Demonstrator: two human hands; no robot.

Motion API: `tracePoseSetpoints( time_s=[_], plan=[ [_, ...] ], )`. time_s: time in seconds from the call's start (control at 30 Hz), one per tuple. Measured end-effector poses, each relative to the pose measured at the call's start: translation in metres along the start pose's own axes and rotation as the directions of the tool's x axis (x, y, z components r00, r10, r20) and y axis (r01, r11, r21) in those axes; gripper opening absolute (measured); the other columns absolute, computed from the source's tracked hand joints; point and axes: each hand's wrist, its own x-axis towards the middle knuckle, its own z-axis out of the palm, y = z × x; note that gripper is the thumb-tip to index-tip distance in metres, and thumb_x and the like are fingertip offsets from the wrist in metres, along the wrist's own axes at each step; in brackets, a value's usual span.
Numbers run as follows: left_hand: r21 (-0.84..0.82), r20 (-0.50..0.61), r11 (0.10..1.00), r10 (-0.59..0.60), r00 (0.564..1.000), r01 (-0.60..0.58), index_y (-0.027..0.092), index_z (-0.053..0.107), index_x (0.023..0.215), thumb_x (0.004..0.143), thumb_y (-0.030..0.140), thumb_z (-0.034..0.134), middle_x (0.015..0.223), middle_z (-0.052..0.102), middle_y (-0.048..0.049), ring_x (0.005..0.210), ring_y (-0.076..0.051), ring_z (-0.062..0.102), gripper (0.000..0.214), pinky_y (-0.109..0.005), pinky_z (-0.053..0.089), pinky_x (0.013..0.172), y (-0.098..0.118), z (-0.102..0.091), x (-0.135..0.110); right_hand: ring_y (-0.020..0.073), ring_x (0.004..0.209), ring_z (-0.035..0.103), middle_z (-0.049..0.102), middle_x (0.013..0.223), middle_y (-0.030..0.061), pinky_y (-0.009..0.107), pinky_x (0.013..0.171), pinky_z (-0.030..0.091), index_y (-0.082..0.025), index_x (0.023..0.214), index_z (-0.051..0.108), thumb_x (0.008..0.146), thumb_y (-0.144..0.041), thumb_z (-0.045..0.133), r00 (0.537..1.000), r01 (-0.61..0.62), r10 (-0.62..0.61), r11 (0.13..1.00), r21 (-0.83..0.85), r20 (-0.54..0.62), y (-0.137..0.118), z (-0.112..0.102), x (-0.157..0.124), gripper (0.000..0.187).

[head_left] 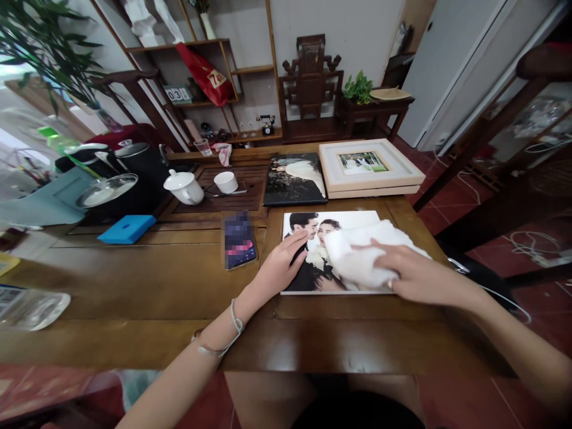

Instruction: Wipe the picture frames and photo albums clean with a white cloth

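Most of the scene is taken up by the wooden table. On its far side, the pale frame and the dark photo panel are set side by side, probably parked there to keep the near edge free. At that edge, straight in front of the body, the white photo panel is laid flat, face up, print of 2 people showing. Its right part is covered by the bunched white cloth, which is held between thumb and fingers of the right hand and pressed onto the print. The left hand is laid palm down over the panel's left edge, fingers extended, nothing pinched; presumably the panel is steadied that way. Containers: pens seem to be held in the light blue holder; the black pot is covered by a glass lid; on the tea tray, the white teapot is lidded, contents hidden, and the white cup is left uncovered, contents not readable.
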Motion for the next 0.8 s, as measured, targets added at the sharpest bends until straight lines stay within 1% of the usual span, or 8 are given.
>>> tracePoseSetpoints(
  time_s=[0.07, 0.2, 0.3, 0.37, 0.43, 0.5, 0.67, 0.8],
  plan=[
    [-0.002, 0.007, 1.0, -0.004, 1.0, 0.004, 0.016, 0.055, 0.134, 0.099, 0.024, 0.046, 0.141, 0.056, -0.0141, 0.136, -0.024, 0.049, 0.036, -0.047, 0.04, 0.116, 0.0, -0.001, 0.0, 0.0302, 0.139, 0.04, 0.057, 0.14, 0.0032, 0.05, 0.108, 0.04, -0.024, 0.079, 0.066, 0.058, -0.006, 0.047, 0.997, 0.06, -0.062, 0.997, 0.052, 0.044, -0.023, 0.007, -0.022, 0.034],
    [-0.006, 0.014, 1.0, -0.003, 1.0, 0.003, 0.017, 0.054, 0.135, 0.1, 0.024, 0.046, 0.141, 0.055, -0.0137, 0.136, -0.025, 0.048, 0.037, -0.049, 0.04, 0.115, 0.001, -0.002, 0.0, 0.0262, 0.138, 0.042, 0.06, 0.137, 0.0012, 0.047, 0.115, 0.033, -0.024, 0.072, 0.065, 0.052, -0.003, 0.044, 0.98, 0.165, -0.178, 0.976, 0.141, 0.088, -0.043, 0.012, -0.037, 0.036],
    [-0.002, 0.025, 1.0, 0.0, 1.0, 0.001, 0.017, 0.054, 0.135, 0.1, 0.024, 0.046, 0.142, 0.055, -0.0136, 0.136, -0.025, 0.048, 0.037, -0.049, 0.039, 0.116, 0.001, -0.002, 0.0, 0.0296, 0.131, 0.05, 0.069, 0.123, 0.0034, 0.046, 0.104, 0.043, -0.023, 0.067, 0.061, 0.054, -0.006, 0.045, 0.991, 0.121, -0.128, 0.981, 0.152, 0.036, -0.019, 0.009, -0.023, 0.028],
    [-0.001, 0.025, 1.0, 0.006, 1.0, -0.006, 0.017, 0.054, 0.135, 0.1, 0.024, 0.046, 0.143, 0.054, -0.0134, 0.137, -0.025, 0.047, 0.037, -0.049, 0.039, 0.116, 0.001, -0.003, 0.0, 0.0306, 0.112, 0.062, 0.074, 0.096, 0.0052, 0.043, 0.09, 0.05, -0.023, 0.065, 0.059, 0.06, -0.011, 0.047, 0.996, 0.073, -0.066, 0.987, 0.142, -0.052, 0.008, 0.004, -0.006, 0.017],
    [0.0, 0.023, 1.0, 0.01, 1.0, -0.01, 0.017, 0.054, 0.136, 0.099, 0.024, 0.046, 0.143, 0.054, -0.0137, 0.137, -0.025, 0.046, 0.038, -0.048, 0.038, 0.116, 0.0, -0.003, 0.0, 0.0271, 0.085, 0.065, 0.068, 0.073, 0.004, 0.039, 0.077, 0.05, -0.023, 0.061, 0.055, 0.068, -0.019, 0.049, 0.99, 0.046, -0.029, 0.992, 0.117, -0.14, 0.034, -0.002, 0.016, 0.01],
    [0.002, 0.024, 1.0, 0.011, 1.0, -0.011, 0.015, 0.054, 0.135, 0.099, 0.024, 0.046, 0.143, 0.054, -0.0142, 0.137, -0.025, 0.047, 0.038, -0.048, 0.038, 0.116, -0.001, -0.002, 0.0, 0.0233, 0.072, 0.061, 0.063, 0.066, 0.0029, 0.036, 0.07, 0.047, -0.022, 0.061, 0.053, 0.074, -0.025, 0.05, 0.977, 0.008, 0.008, 0.997, 0.077, -0.212, 0.053, -0.008, 0.037, 0.014],
    [0.004, 0.024, 1.0, 0.004, 1.0, -0.004, 0.017, 0.054, 0.135, 0.099, 0.025, 0.046, 0.142, 0.055, -0.0135, 0.135, -0.025, 0.049, 0.037, -0.049, 0.04, 0.115, -0.001, -0.002, 0.0, 0.0267, 0.086, 0.064, 0.071, 0.089, 0.0077, 0.039, 0.077, 0.047, -0.02, 0.072, 0.06, 0.079, -0.022, 0.049, 0.949, -0.072, 0.07, 0.997, 0.005, -0.308, 0.067, -0.013, 0.068, 0.013],
    [0.01, -0.005, 1.0, 0.023, 1.0, -0.023, 0.017, 0.055, 0.134, 0.099, 0.025, 0.046, 0.141, 0.056, -0.014, 0.135, -0.025, 0.05, 0.036, -0.049, 0.041, 0.114, -0.001, -0.001, -0.001, 0.0339, 0.124, 0.054, 0.065, 0.128, 0.0075, 0.049, 0.098, 0.044, -0.021, 0.081, 0.065, 0.074, -0.015, 0.051, 0.961, -0.063, 0.059, 0.998, -0.006, -0.271, 0.052, -0.002, 0.047, 0.017]
  ],
)
